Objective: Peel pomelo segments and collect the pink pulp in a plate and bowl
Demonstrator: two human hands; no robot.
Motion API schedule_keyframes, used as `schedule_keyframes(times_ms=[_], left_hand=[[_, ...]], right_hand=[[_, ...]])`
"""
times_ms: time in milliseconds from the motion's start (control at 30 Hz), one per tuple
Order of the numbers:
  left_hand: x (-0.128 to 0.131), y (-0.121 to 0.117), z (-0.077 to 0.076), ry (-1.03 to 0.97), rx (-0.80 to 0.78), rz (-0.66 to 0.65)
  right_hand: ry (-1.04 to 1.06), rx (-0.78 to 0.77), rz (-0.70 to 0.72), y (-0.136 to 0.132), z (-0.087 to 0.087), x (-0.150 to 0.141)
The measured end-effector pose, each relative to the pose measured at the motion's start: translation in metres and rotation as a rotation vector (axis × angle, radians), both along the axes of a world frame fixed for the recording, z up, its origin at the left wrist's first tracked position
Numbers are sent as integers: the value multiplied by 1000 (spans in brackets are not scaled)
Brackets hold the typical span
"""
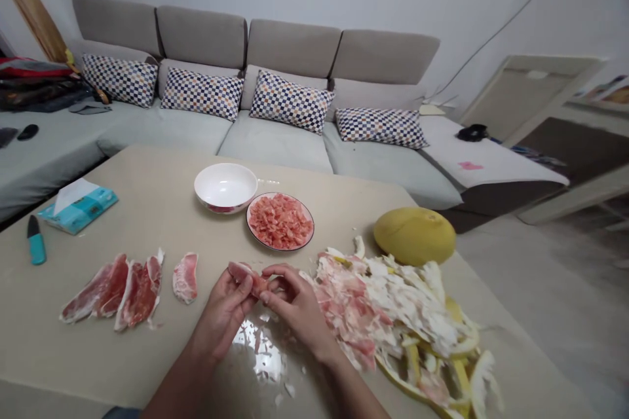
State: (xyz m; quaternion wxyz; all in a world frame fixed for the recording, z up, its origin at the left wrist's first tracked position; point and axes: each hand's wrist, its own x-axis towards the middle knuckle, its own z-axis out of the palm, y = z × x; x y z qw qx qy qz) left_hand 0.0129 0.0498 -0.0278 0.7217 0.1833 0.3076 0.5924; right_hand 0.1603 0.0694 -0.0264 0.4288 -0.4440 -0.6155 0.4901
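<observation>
My left hand (223, 309) and my right hand (295, 306) meet over the beige table, and both pinch a pink pomelo segment (246, 277) between their fingers. Part of the segment is hidden by my fingers. Right of my right hand lies a heap of pale pomelo peel and pink membrane (388, 314). A round plate of pink pulp (280, 221) stands just beyond my hands. Left of my left hand lie several peeled segments (115, 291), with a smaller piece (185, 278) closest to that hand. A whole yellow-green pomelo (414, 236) rests behind the heap.
A white bowl (225, 187) stands beside the plate. At the table's left are a teal-handled knife (36, 240) and a blue tissue packet (78, 206). Wet patches and scraps lie near my hands. A grey sofa (275, 144) with checkered cushions runs behind the table.
</observation>
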Motion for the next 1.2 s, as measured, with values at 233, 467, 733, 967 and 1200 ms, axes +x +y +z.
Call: schedule_keyframes(times_ms=[233, 467, 733, 967, 1200], left_hand=[[1, -1, 1, 72, -38, -17], [1, -3, 1, 151, -38, 33], [2, -2, 0, 172, 31, 76], [1, -1, -2, 163, 34, 99], [2, -1, -1, 219, 35, 147]], right_hand=[[83, -21, 5, -4, 3, 4], [41, 58, -3, -3, 0, 5], [46, 82, -23, 0, -2, 5], [289, -220, -4, 3, -12, 2], [399, -365, -22, 3, -16, -2]])
